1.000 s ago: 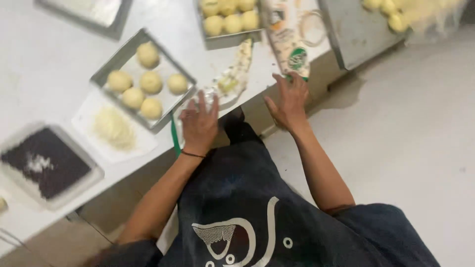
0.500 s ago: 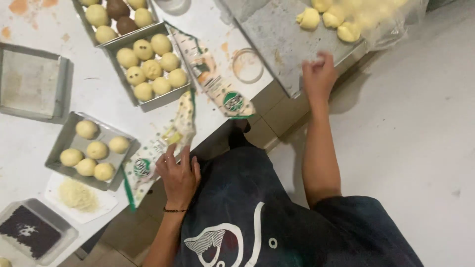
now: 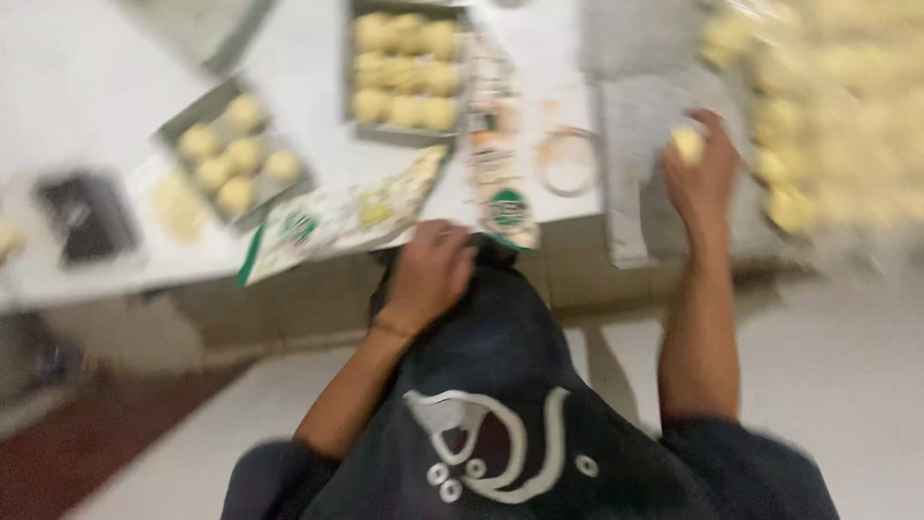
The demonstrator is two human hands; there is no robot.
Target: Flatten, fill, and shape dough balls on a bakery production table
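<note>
Desk (image 3: 87, 58) carried trays of pale dough balls (image 3: 404, 72), and your left hand (image 3: 430, 273) rested at its near edge, fingers curled beside a printed wrapper (image 3: 337, 217). Your right hand (image 3: 701, 169) had its fingers clamped on one dough ball (image 3: 687, 144) above the grey tray (image 3: 640, 116).

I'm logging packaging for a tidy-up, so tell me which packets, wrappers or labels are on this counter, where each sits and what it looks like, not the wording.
Flat wrapper: lies slanted at the counter's front edge, just left of the left hand; long, whitish with green trim and a round green mark.
Tall wrapper: lies lengthwise right of the full tray of dough balls, its lower end overhanging the edge; pale, with a round green emblem.
No signs or screens show; the picture is blurred.
</note>
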